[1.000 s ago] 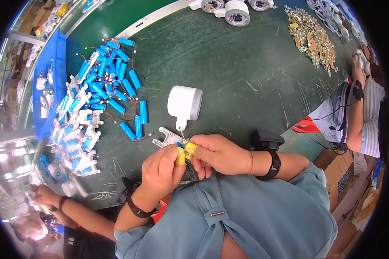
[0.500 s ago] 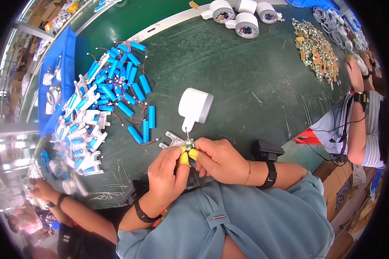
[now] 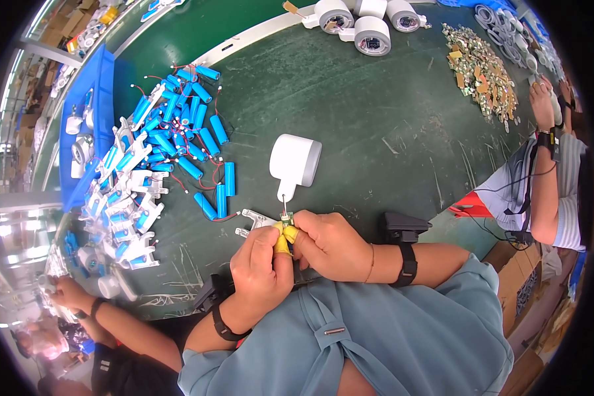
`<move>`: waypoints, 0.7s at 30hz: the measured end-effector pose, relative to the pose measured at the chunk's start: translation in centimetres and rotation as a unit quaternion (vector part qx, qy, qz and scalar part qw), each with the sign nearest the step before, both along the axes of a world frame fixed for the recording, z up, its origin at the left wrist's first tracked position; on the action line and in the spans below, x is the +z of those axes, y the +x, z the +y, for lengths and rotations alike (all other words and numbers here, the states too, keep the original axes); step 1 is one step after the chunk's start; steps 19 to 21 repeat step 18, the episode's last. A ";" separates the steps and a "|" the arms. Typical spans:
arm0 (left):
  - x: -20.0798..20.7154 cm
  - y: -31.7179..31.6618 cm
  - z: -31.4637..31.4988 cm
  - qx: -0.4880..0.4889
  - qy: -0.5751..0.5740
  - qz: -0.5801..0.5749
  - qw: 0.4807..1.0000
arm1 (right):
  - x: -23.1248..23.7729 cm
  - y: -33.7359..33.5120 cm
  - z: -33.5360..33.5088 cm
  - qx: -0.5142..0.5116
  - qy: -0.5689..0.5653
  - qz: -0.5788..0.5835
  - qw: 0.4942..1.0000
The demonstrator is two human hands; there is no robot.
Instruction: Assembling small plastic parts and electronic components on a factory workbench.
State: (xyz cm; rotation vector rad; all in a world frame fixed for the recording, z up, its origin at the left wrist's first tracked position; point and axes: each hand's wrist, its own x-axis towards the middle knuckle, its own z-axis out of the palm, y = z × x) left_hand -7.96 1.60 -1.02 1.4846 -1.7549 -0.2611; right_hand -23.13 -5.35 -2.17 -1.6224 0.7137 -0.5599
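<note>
Close to the table's near edge, my left hand (image 3: 263, 263) and my right hand (image 3: 333, 245) meet fingertip to fingertip, both closed in a pinch. Between them is a small green circuit board (image 3: 286, 217), its lower part hidden by the fingers. Yellow covers (image 3: 288, 232) wrap some of my fingertips. A thin wire runs from the board to the arm of a white cylindrical housing (image 3: 292, 160) with a grey rim, which lies on the table just beyond. Beside my left fingers sits a white plastic bracket (image 3: 257, 218), partly covered by that hand.
Blue cylindrical batteries (image 3: 190, 112) with red wires pile up on the left, beside white brackets (image 3: 135, 198) and a blue bin (image 3: 86, 79). Several white housings (image 3: 372, 38) stand at the back. Small circuit boards (image 3: 482, 76) heap at far right. Co-workers' arms (image 3: 544, 175) show at both sides.
My left hand has shifted slightly right, closer to my right hand, and the fingers close more tightly round the board. The view has moved a little; the housing stays lying on the table.
</note>
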 end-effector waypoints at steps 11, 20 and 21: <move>1.6 2.4 -0.6 -0.019 0.291 0.307 0.906 | -0.3 0.0 0.2 -0.024 -0.072 0.000 0.997; 1.8 1.9 -1.4 -0.001 0.325 0.347 0.880 | -0.8 0.1 0.3 -0.056 -0.112 0.010 0.992; 1.8 1.9 -1.4 -0.001 0.325 0.347 0.880 | -0.8 0.1 0.3 -0.056 -0.112 0.010 0.992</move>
